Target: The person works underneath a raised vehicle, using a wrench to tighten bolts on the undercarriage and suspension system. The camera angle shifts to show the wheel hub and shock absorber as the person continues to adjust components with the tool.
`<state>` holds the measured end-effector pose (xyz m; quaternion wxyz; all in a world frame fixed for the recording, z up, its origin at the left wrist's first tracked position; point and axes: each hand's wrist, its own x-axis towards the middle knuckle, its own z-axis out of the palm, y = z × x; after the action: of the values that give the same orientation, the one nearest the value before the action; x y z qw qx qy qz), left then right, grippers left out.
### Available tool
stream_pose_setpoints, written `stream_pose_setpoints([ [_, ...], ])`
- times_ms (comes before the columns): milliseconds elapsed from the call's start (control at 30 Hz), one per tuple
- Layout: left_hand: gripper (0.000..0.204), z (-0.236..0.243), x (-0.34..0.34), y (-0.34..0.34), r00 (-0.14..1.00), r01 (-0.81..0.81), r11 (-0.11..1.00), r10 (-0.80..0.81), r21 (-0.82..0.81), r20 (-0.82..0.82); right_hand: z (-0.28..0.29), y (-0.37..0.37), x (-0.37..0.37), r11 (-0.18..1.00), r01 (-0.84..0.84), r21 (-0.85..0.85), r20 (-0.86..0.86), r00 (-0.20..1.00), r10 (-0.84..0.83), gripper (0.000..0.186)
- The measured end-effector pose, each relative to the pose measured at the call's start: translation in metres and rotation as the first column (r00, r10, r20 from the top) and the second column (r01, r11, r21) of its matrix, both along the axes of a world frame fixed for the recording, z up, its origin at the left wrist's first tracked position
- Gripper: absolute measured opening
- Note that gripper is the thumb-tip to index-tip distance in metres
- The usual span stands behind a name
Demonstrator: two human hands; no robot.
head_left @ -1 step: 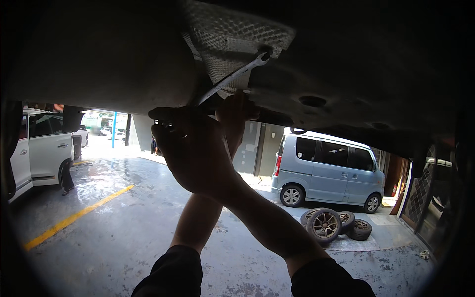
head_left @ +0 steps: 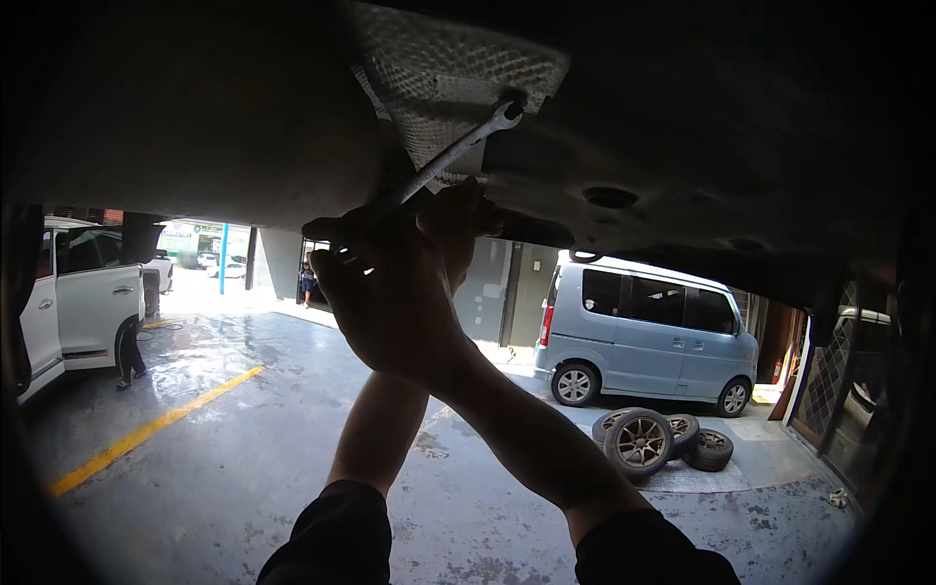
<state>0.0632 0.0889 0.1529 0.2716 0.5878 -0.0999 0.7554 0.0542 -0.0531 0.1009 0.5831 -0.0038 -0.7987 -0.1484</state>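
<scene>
Overhead is a dark vehicle underside (head_left: 224, 117) with a patterned metal shield (head_left: 429, 44). A silver wrench (head_left: 448, 156) slants across it, its open-ended head at a dark fitting (head_left: 514, 102) on the shield. My right hand (head_left: 375, 292) is closed around the wrench's lower end, fingers curled, the forearm crossing from the lower right. Behind it my left hand (head_left: 453, 229) reaches up just right of the wrench, against the dark underside; its fingers are in shadow and what they touch is unclear.
A light blue van (head_left: 639, 327) stands right, several loose wheels (head_left: 642, 444) before it. A white car (head_left: 83, 302) is left, someone's legs (head_left: 127, 346) beside it. Another person (head_left: 308, 275) stands at a far doorway. A yellow line (head_left: 156, 429) crosses the floor.
The wrench and underside appear slightly further left in the view, and my hands have shifted slightly with them. The legs beside the white car show a little more.
</scene>
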Motion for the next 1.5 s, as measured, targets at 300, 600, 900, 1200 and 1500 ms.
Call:
stream_pose_setpoints([
  [300,0.017,0.003,-0.018,-0.004,0.519,-0.781,0.382,0.837,0.494,0.172,0.01,0.071,0.103,0.87,0.372,0.324,-0.279,0.916,-0.288,0.012],
  [600,0.031,0.001,0.029,0.015,0.943,-0.328,0.927,0.308,0.181,0.129,-0.005,-0.017,0.176,0.916,0.155,0.371,-0.402,0.916,0.008,0.027],
  [900,0.028,0.0,0.046,-0.048,0.994,-0.053,0.997,0.059,-0.06,0.091,-0.001,-0.081,0.052,0.898,-0.276,0.342,0.08,0.961,0.265,0.044],
  [1200,0.025,0.003,0.008,0.016,0.755,-0.653,0.728,0.648,0.21,0.102,0.016,0.008,0.001,0.973,0.029,0.229,-0.047,0.999,-0.019,0.02],
  [1500,0.028,-0.006,0.013,0.002,0.725,0.687,0.722,-0.672,0.085,-0.155,-0.01,0.061,0.133,0.926,0.345,0.157,-0.247,0.921,-0.301,0.025],
])
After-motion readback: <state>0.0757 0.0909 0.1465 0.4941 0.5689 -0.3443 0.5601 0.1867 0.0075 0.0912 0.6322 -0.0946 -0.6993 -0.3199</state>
